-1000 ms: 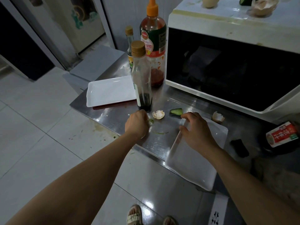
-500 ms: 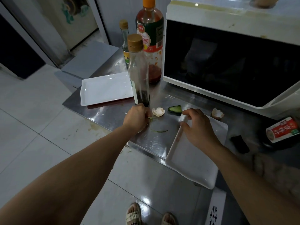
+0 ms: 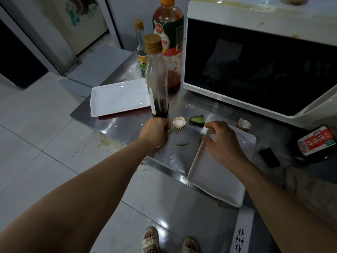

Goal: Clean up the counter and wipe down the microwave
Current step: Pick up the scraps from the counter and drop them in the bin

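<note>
My left hand (image 3: 155,132) is curled on the steel counter (image 3: 127,128) at the foot of a dark sauce bottle (image 3: 157,84). Its fingertips pinch a green scrap (image 3: 170,131). A thin green strip (image 3: 179,143) lies just to its right. A broken eggshell (image 3: 179,122) and a cucumber piece (image 3: 197,119) lie between my hands. My right hand (image 3: 224,143) grips the far left corner of a white tray (image 3: 218,179) that overhangs the counter's front edge. A second eggshell (image 3: 244,123) lies behind that tray. The white microwave (image 3: 255,70) stands at the back right, door closed.
A big orange-capped sauce bottle (image 3: 168,42) and a small bottle (image 3: 140,46) stand left of the microwave. Another white tray (image 3: 118,96) lies at the counter's left end. A red-labelled bottle (image 3: 317,143) lies on its side at the right, beside a black object (image 3: 269,157).
My left hand has crept forward to the foot of the dark bottle, onto the green scrap. My right hand has stayed on the tray's corner.
</note>
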`<state>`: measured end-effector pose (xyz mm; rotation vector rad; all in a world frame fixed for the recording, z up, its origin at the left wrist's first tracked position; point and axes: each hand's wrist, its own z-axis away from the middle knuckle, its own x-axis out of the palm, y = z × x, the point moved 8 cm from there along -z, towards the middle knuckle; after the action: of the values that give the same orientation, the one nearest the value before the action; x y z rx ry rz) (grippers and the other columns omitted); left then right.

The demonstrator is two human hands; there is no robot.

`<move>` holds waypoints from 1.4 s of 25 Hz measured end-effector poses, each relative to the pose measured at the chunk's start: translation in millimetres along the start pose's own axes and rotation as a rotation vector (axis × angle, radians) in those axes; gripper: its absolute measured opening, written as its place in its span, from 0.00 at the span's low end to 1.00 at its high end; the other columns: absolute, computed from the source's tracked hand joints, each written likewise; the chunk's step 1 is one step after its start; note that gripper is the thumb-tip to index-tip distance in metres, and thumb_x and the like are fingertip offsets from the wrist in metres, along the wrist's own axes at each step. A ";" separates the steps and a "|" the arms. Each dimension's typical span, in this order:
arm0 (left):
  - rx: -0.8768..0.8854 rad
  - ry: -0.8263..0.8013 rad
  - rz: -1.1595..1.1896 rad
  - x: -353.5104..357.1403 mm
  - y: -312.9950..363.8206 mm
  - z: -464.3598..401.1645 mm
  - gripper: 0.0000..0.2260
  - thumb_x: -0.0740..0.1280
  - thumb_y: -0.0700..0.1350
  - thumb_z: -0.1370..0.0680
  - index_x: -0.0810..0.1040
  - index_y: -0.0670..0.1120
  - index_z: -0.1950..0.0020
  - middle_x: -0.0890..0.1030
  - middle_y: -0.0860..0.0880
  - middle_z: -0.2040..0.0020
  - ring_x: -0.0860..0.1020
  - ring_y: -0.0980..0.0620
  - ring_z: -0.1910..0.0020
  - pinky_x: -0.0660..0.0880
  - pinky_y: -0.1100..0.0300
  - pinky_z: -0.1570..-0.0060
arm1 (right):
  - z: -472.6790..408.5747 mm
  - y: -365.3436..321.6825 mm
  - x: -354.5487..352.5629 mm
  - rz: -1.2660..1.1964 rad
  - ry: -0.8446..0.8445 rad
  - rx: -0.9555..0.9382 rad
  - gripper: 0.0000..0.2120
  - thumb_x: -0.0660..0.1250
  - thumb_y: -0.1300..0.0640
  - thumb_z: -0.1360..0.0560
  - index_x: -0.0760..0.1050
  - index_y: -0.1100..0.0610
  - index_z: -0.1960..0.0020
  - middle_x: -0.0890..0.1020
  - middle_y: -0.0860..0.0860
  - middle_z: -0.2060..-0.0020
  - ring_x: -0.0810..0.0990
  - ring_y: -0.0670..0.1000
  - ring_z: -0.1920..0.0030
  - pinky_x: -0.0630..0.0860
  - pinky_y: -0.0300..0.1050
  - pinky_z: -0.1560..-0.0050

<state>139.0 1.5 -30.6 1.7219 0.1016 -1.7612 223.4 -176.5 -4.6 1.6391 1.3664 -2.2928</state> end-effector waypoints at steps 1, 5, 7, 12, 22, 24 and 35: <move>-0.005 -0.011 0.001 0.9 -0.1 -0.1 0.10 0.64 0.34 0.29 0.80 0.45 0.54 0.81 0.42 0.53 0.79 0.40 0.54 0.77 0.53 0.58 | 0.8 0.4 -0.1 -0.004 -0.003 0.004 0.17 0.65 0.60 0.24 0.71 0.58 0.36 0.73 0.54 0.39 0.73 0.53 0.39 0.72 0.48 0.40; -0.012 -0.027 0.020 1.9 -0.5 0.4 0.09 0.64 0.33 0.28 0.80 0.45 0.56 0.81 0.42 0.53 0.79 0.41 0.55 0.77 0.53 0.58 | 4.2 2.5 1.2 -0.002 -0.006 0.017 0.17 0.65 0.60 0.24 0.71 0.58 0.35 0.73 0.54 0.38 0.73 0.53 0.38 0.72 0.49 0.38; -0.011 -0.015 0.035 0.6 -0.4 2.2 0.08 0.64 0.34 0.27 0.80 0.45 0.55 0.80 0.43 0.52 0.79 0.42 0.53 0.77 0.51 0.56 | 5.4 3.6 1.9 0.000 -0.010 0.025 0.17 0.65 0.60 0.24 0.71 0.58 0.36 0.74 0.54 0.38 0.73 0.53 0.39 0.73 0.49 0.39; -0.013 -0.016 0.067 3.3 6.8 16.6 0.06 0.66 0.37 0.27 0.78 0.48 0.57 0.81 0.47 0.54 0.79 0.45 0.55 0.77 0.54 0.58 | 8.0 4.1 1.3 0.008 -0.020 0.028 0.17 0.66 0.60 0.25 0.71 0.57 0.36 0.74 0.54 0.39 0.73 0.53 0.39 0.72 0.50 0.39; 0.134 -0.034 -0.154 21.6 48.0 29.6 0.04 0.66 0.39 0.29 0.77 0.47 0.57 0.80 0.45 0.54 0.79 0.41 0.56 0.72 0.56 0.63 | 18.8 16.5 -9.4 0.005 0.010 0.053 0.15 0.67 0.58 0.25 0.72 0.56 0.39 0.74 0.53 0.40 0.73 0.53 0.40 0.71 0.45 0.43; 0.204 -0.021 -0.255 22.4 57.5 30.1 0.01 0.65 0.41 0.27 0.75 0.45 0.57 0.80 0.43 0.56 0.78 0.39 0.58 0.70 0.56 0.65 | 21.0 20.5 -9.7 0.005 0.010 0.070 0.17 0.67 0.58 0.25 0.71 0.56 0.37 0.74 0.53 0.39 0.73 0.53 0.39 0.72 0.48 0.41; 0.091 -0.111 -0.285 27.7 58.8 22.3 0.05 0.65 0.42 0.26 0.78 0.44 0.52 0.80 0.40 0.51 0.78 0.38 0.51 0.68 0.55 0.61 | 25.3 33.9 -18.7 -0.015 0.016 0.085 0.18 0.65 0.58 0.23 0.69 0.57 0.34 0.72 0.53 0.36 0.72 0.53 0.37 0.72 0.48 0.38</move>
<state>151.5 -66.1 -30.4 1.7366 0.2320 -2.0936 228.3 -222.2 -9.9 1.6792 1.3053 -2.3831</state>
